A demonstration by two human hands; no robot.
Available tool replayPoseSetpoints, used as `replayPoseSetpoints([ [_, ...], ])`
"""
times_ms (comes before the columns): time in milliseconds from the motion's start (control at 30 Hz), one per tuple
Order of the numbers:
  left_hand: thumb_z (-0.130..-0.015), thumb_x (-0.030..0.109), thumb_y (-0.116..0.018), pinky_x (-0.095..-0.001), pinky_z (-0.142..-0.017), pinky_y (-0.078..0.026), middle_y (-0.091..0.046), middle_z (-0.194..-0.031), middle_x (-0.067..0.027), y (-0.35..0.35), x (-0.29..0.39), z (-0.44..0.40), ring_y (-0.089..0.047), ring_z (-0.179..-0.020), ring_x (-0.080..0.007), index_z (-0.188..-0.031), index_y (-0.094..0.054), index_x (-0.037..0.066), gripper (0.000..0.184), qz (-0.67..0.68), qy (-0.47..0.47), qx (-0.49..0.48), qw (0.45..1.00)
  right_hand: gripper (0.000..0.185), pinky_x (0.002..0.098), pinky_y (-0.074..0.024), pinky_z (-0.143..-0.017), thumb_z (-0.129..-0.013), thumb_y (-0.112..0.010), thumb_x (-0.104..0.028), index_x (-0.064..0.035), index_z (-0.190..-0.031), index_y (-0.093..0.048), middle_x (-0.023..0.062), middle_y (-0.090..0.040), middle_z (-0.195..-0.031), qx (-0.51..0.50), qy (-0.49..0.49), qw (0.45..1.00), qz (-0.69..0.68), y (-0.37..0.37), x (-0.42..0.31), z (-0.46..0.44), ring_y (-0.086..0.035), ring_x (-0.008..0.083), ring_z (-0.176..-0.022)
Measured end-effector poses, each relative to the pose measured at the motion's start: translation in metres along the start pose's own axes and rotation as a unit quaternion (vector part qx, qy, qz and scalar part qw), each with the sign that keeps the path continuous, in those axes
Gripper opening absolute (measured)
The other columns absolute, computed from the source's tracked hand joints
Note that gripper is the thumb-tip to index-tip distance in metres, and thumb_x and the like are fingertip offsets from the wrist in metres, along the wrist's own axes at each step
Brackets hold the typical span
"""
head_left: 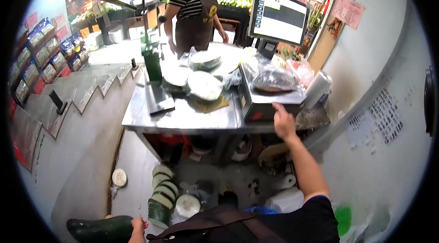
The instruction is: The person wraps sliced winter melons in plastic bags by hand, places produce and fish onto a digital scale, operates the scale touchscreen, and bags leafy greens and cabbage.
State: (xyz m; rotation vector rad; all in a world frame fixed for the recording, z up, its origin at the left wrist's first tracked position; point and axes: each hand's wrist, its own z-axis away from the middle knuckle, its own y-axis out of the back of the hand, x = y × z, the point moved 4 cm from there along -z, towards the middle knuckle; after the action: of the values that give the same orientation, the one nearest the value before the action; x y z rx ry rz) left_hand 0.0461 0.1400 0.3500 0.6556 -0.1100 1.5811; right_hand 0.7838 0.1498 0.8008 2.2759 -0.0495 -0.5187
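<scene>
Where the floor [137, 156] narrows between pale walls, a metal bench [210, 120] spans the middle of a bright shop, its lower space crowded with items too dim to name. Beyond it stands a person [194, 18] in a striped top and brown apron, with produce displays behind. Packets [41, 55] hang in rows at the far left; printed sheets [377, 117] and a pink notice [347, 12] are stuck to the right wall.

On the bench's right, a scale [270, 110] carries a clear plastic bag [274, 77] whose darkish contents are hard to make out. A screen [279, 16] rises behind it, and a white roll [318, 89] leans just beside. Left of the scale, pale-faced cut pieces [204, 86] lie close together, some in plastic film.

The right hand [284, 123] points its index finger at the scale's front edge, other fingers bent; contact is uncertain. Low at the left, the left hand [137, 228] is curled next to a long dark green gourd [98, 229]; whether it grips anything cannot be told. Thick green-rinded slices [163, 192] stand in a row on the floor nearby.
</scene>
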Motion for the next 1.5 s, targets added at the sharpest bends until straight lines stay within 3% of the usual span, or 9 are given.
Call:
replayPoseSetpoints([
  [200, -0.081, 0.013, -0.047, -0.0395, -0.044, -0.044, -0.055, -0.067, -0.0145, -0.141, 0.028, 0.036, -0.055, -0.05, -0.0265, -0.105, -0.051, 0.001, 0.027, 0.014, 0.003, -0.113, 0.993, 0.044, 0.0494, -0.0442, -0.07, -0.083, -0.037, -0.023, -0.0154, -0.126, -0.045, 0.0235, -0.061, -0.075, 0.033, 0.004, 0.999, 0.041, -0.007, 0.088, -0.243, -0.058, 0.0413, -0.071],
  [300, -0.082, 0.009, -0.05, -0.036, -0.045, -0.043, -0.055, -0.07, -0.0143, -0.223, 0.053, 0.053, -0.053, -0.053, -0.0239, -0.108, -0.048, -0.004, 0.029, -0.046, -0.05, -0.208, 0.976, 0.043, 0.0488, -0.045, -0.07, -0.083, -0.036, -0.022, -0.0145, -0.124, -0.047, 0.0232, -0.062, -0.076, 0.009, -0.04, 0.993, 0.109, 0.0, 0.129, -0.285, -0.059, 0.0411, -0.073],
  [367, -0.083, 0.007, -0.052, -0.0336, -0.046, -0.042, -0.056, -0.071, -0.0142, -0.259, 0.061, 0.047, -0.052, -0.054, -0.0221, -0.11, -0.047, -0.007, 0.031, -0.06, -0.087, -0.264, 0.959, 0.044, 0.0479, -0.0457, -0.071, -0.084, -0.035, -0.022, -0.0155, -0.127, -0.044, 0.0244, -0.062, -0.085, 0.045, 0.019, 0.992, 0.116, -0.01, 0.19, -0.303, -0.06, 0.0406, -0.075],
  [467, -0.083, -0.002, -0.046, -0.0304, -0.045, -0.04, -0.053, -0.069, -0.0121, -0.293, 0.165, 0.216, -0.048, -0.05, -0.0189, -0.109, -0.047, -0.008, 0.027, -0.105, -0.067, -0.192, 0.974, 0.042, 0.0455, -0.0458, -0.071, -0.086, -0.034, -0.019, -0.0151, -0.126, -0.046, 0.0217, -0.061, -0.095, 0.009, -0.09, 0.988, 0.128, -0.01, 0.223, -0.306, -0.059, 0.0386, -0.081],
  [767, -0.08, -0.004, -0.047, -0.0354, -0.045, -0.043, -0.055, -0.07, -0.0183, -0.276, 0.148, 0.15, -0.052, -0.05, -0.0247, -0.098, -0.054, -0.01, 0.02, -0.131, -0.054, -0.079, 0.987, 0.044, 0.0445, -0.0467, -0.066, -0.085, -0.035, -0.023, -0.0198, -0.127, -0.047, 0.0224, -0.061, -0.072, 0.042, -0.126, 0.986, 0.104, -0.002, 0.261, -0.33, -0.061, 0.0358, -0.069],
  [1033, -0.08, -0.008, -0.044, -0.032, -0.043, -0.037, -0.049, -0.063, -0.0117, -0.315, 0.165, 0.187, -0.044, -0.046, -0.0194, -0.097, -0.052, -0.01, 0.019, -0.094, -0.076, -0.142, 0.983, 0.041, 0.0431, -0.0471, -0.061, -0.084, -0.04, -0.016, -0.0167, -0.124, -0.049, 0.0171, -0.06, -0.062, 0.064, 0.023, 0.996, 0.059, -0.004, 0.169, -0.394, -0.06, 0.0328, -0.058],
  [1233, -0.081, -0.007, -0.045, -0.0298, -0.042, -0.035, -0.05, -0.063, -0.0108, -0.33, 0.166, 0.19, -0.044, -0.046, -0.0184, -0.102, -0.051, -0.01, 0.022, -0.077, -0.09, -0.179, 0.977, 0.04, 0.0383, -0.0456, -0.051, -0.082, -0.041, -0.015, -0.0141, -0.118, -0.056, 0.017, -0.057, -0.055, 0.117, 0.0, 0.991, 0.058, -0.004, 0.232, -0.358, -0.056, 0.0286, -0.047],
  [1367, -0.081, -0.005, -0.047, -0.0315, -0.045, -0.041, -0.055, -0.068, -0.0126, -0.314, 0.17, 0.202, -0.051, -0.05, -0.0226, -0.1, -0.055, -0.009, 0.021, -0.206, -0.091, -0.139, 0.964, 0.041, 0.038, -0.0427, -0.044, -0.081, -0.042, -0.015, -0.0131, -0.119, -0.056, 0.0143, -0.055, -0.049, 0.142, -0.006, 0.983, 0.112, -0.006, 0.272, -0.344, -0.052, 0.0236, -0.04],
  [1500, -0.08, -0.004, -0.05, -0.0328, -0.049, -0.046, -0.059, -0.071, -0.013, -0.3, 0.152, 0.166, -0.055, -0.052, -0.0255, -0.094, -0.059, -0.007, 0.017, -0.298, -0.118, -0.098, 0.942, 0.052, 0.0405, -0.0452, -0.048, -0.077, -0.041, -0.01, -0.013, -0.128, -0.046, 0.0169, -0.058, -0.056, 0.041, 0.042, 0.995, 0.079, 0.001, 0.193, -0.381, -0.056, 0.0284, -0.046],
])
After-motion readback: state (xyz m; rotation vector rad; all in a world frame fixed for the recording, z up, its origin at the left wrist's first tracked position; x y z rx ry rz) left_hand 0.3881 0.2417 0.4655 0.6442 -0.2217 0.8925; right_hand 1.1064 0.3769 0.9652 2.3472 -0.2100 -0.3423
